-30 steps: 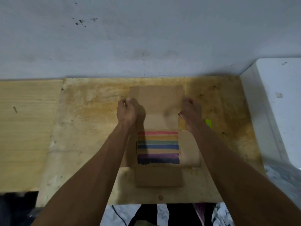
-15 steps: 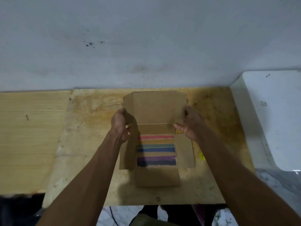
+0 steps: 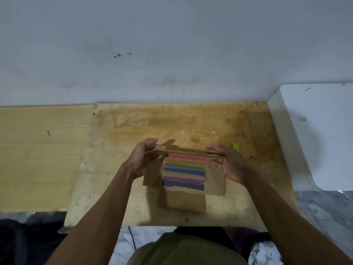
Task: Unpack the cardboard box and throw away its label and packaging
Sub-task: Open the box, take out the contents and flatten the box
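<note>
Your cardboard box lies opened flat on the stained plywood board, a little toward 3 o'clock of the board's middle and nearer its front edge. Its far flap is raised and folded toward you, so you see it almost edge-on as a thin brown strip running from 9 to 3 o'clock.

Your left hand holds the 9 o'clock end of that flap: the thumb sits on top and the fingers curl beneath, pinched on the cardboard. Your right hand has the 3 o'clock end, fingers stretched out together along the top; the flap hides the thumb, so I cannot tell how firmly it is clamped.

Below the flap, at 6 o'clock from it, the inside of the box shows a panel of coloured stripes: red, brown, green, blue, brown, purple and dark blue. Side flaps spread flat at 9 and 3 o'clock of the stripes, and a plain flap lies toward you at 6 o'clock.

A small yellow-green object rests on the board just at 2 o'clock of your right hand, apart from the box. A paler wooden board adjoins at 9 o'clock, and a white block stands at 3 o'clock against the wall.
</note>
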Demonstrator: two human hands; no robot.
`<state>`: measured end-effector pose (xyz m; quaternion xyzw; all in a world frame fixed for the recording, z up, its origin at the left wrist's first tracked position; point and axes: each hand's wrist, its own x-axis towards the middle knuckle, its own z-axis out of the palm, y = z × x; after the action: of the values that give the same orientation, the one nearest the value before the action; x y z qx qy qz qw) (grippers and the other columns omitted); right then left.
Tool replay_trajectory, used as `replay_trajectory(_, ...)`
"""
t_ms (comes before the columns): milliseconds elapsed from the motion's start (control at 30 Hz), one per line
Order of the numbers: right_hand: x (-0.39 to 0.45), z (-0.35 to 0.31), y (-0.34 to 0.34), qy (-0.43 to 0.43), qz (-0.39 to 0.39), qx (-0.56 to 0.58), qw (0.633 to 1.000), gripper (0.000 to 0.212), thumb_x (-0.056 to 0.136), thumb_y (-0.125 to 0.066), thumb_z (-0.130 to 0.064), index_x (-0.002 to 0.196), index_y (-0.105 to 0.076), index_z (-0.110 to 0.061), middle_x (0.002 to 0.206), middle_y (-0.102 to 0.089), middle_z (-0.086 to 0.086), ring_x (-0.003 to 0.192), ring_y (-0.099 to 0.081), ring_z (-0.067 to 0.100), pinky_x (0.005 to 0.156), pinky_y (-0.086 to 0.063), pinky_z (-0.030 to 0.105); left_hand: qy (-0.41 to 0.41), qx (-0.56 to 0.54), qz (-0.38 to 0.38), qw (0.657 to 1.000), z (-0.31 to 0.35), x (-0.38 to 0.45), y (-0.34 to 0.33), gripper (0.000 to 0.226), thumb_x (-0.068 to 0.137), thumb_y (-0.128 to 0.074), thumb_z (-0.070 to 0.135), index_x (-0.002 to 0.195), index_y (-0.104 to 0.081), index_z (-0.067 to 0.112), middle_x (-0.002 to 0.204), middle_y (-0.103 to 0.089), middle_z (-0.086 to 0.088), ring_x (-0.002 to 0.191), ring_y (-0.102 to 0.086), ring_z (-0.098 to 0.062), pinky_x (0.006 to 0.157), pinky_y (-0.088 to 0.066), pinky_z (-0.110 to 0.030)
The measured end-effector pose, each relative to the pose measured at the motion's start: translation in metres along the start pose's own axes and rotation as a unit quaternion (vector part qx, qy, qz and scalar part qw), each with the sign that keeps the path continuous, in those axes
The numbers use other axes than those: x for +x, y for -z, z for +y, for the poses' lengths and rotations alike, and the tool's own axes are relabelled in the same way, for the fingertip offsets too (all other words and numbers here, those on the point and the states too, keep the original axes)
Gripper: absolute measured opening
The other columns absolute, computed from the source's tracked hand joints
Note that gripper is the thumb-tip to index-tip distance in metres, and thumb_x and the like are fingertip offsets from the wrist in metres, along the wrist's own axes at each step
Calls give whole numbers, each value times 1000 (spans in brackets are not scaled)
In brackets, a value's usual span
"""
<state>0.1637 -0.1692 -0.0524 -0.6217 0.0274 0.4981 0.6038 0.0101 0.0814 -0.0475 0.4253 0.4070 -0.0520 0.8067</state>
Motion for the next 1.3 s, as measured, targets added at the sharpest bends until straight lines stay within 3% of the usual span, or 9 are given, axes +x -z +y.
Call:
replay_trajectory(200,-14,30,6,4,-71,-114,991,34,91,-61,-17,124,-61,-25,136,-57,0,120,-55,7,95,-48,23,1,124,-73,990,-22,-19,15,21,79,-74,19,93,-81,4,129,-70,-8,116,-66,-26,95,-55,-31)
replay_trajectory(333,-19,46,11,19,-99,-223,970,43,88,-68,-20,127,-57,-35,145,-48,-4,127,-49,7,108,-40,28,-35,253,-97,962,-39,-24,28,64,57,-91,50,114,-78,23,136,-66,8,127,-60,-15,104,-48,-31)
replay_trajectory(500,-18,57,10,60,-117,-424,896,61,89,-68,-26,145,-43,-25,154,-31,-9,144,-23,7,116,-22,28,-52,412,-114,902,-49,-29,24,49,81,-81,31,129,-69,31,149,-51,15,145,-32,-5,120,-26,-32)
replay_trajectory(700,-19,80,4,160,-44,-593,788,62,93,-55,-44,148,-35,-25,159,-26,-8,150,-3,14,122,-14,42,-191,578,-60,791,-77,-27,21,61,85,-73,48,141,-58,28,153,-48,8,145,-37,-9,121,-31,-37)
replay_trajectory(833,-24,95,-5,137,7,-672,728,60,96,-34,-56,151,-24,-34,160,-9,-21,149,14,9,120,-5,52,-203,729,-5,654,-100,-23,16,79,84,-34,74,147,-51,28,160,-39,10,150,-27,-19,118,-24,-45)
replay_trajectory(900,-24,102,-9,121,13,-688,716,57,99,-25,-56,152,-18,-36,161,-1,-22,147,20,10,119,-1,55,-197,758,17,622,-109,-20,16,80,88,-23,71,149,-47,26,161,-35,11,152,-21,-23,119,-17,-50)
replay_trajectory(1067,-4,96,-17,127,43,-721,680,55,101,-22,-51,153,-9,-38,161,6,-20,146,25,17,117,1,60,-193,750,73,629,-109,-10,11,83,86,-20,68,152,-42,23,164,-31,4,151,-18,-31,119,-16,-58)
replay_trajectory(1167,12,90,-18,141,70,-730,665,56,100,-28,-50,152,-9,-40,163,4,-15,146,27,21,115,0,62,-193,726,139,645,-105,-1,5,72,88,-46,69,147,-46,27,164,-26,-5,151,-15,-33,118,-15,-58)
replay_trajectory(1300,20,97,-22,135,158,-674,709,65,96,-37,-57,152,-8,-40,164,6,0,148,18,28,118,-4,56,-148,645,269,699,-105,5,2,101,71,-63,79,150,-36,21,164,-18,-16,149,-15,-41,116,-22,-58)
